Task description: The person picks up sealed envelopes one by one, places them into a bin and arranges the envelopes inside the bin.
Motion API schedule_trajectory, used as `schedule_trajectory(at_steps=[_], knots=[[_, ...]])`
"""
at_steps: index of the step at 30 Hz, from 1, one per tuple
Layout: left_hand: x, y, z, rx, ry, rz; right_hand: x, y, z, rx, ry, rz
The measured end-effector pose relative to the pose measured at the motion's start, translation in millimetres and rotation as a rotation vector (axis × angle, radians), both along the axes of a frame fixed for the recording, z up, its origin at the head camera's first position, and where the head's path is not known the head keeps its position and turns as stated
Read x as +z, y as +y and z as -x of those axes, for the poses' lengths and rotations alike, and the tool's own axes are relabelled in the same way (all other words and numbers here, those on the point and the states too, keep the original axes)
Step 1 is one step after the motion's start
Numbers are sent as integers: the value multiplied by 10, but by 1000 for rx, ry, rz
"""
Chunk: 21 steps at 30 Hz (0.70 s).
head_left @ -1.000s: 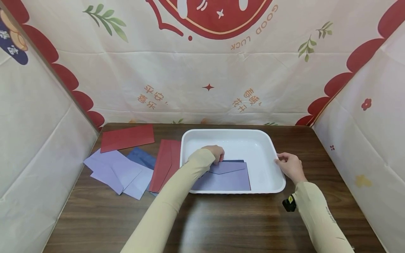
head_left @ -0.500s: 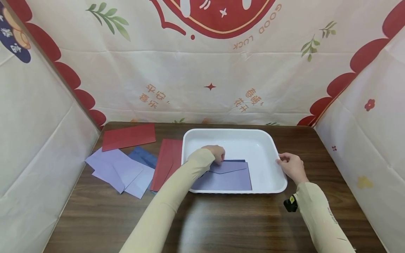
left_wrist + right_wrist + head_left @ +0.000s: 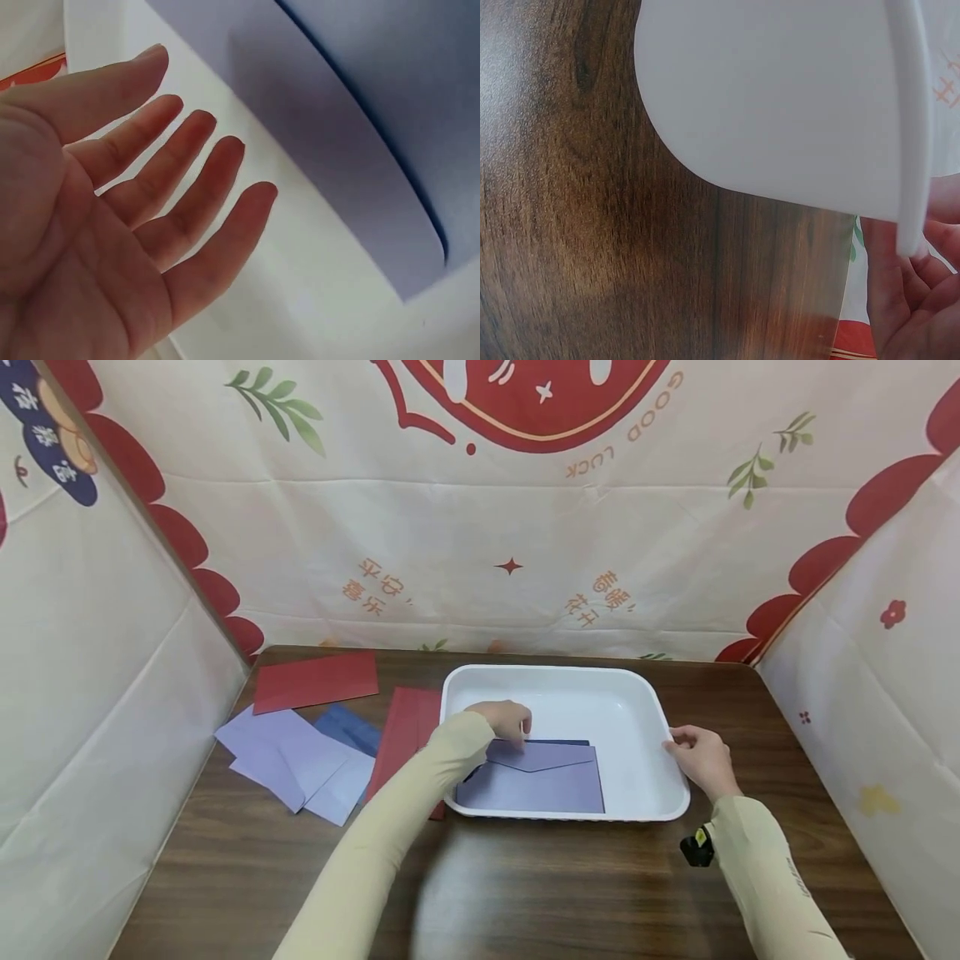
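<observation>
A lavender envelope (image 3: 536, 785) lies flap up at the near left of the white tray (image 3: 637, 735), with the edge of a dark blue one showing behind it. My left hand (image 3: 504, 720) hovers over the envelope's far edge. In the left wrist view its fingers (image 3: 196, 217) are relaxed and apart, with nothing between them, close to the lavender envelope (image 3: 315, 142). At the tray's right side, my right hand (image 3: 703, 758) pinches the rim. The right wrist view shows the rim (image 3: 913, 150) between thumb and fingers.
Left of the tray lie a flat red envelope (image 3: 318, 681), several overlapping lavender envelopes (image 3: 288, 752), a blue envelope (image 3: 348, 727) and another red one (image 3: 405, 722) beside the tray wall. A printed cloth (image 3: 450, 527) hangs behind the brown table (image 3: 525, 893).
My left hand has drawn slightly left over the tray, and its fingers have come away from the envelope's flap. The right hand keeps hold of the rim. The head view has shifted a little.
</observation>
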State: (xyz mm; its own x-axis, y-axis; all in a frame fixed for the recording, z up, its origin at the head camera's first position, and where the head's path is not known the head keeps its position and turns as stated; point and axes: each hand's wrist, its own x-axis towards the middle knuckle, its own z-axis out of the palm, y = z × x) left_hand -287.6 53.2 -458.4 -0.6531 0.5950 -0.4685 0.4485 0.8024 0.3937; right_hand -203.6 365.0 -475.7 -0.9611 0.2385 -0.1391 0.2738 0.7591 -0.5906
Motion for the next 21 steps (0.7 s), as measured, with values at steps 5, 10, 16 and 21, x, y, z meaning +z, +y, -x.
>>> schedule_trajectory(at_steps=[5, 10, 16, 21], knots=[[87, -185, -9, -4, 9, -29, 12, 5, -12, 6, -2, 5], [201, -380, -16, -15, 45, -97, 9, 8, -18, 8, 5, 2], [322, -676, -48, 55, 83, -157, 6, 3, -13, 11, 12, -2], [353, -959, -83, 132, 153, -182, 7, -7, -18, 7, 2, -7]])
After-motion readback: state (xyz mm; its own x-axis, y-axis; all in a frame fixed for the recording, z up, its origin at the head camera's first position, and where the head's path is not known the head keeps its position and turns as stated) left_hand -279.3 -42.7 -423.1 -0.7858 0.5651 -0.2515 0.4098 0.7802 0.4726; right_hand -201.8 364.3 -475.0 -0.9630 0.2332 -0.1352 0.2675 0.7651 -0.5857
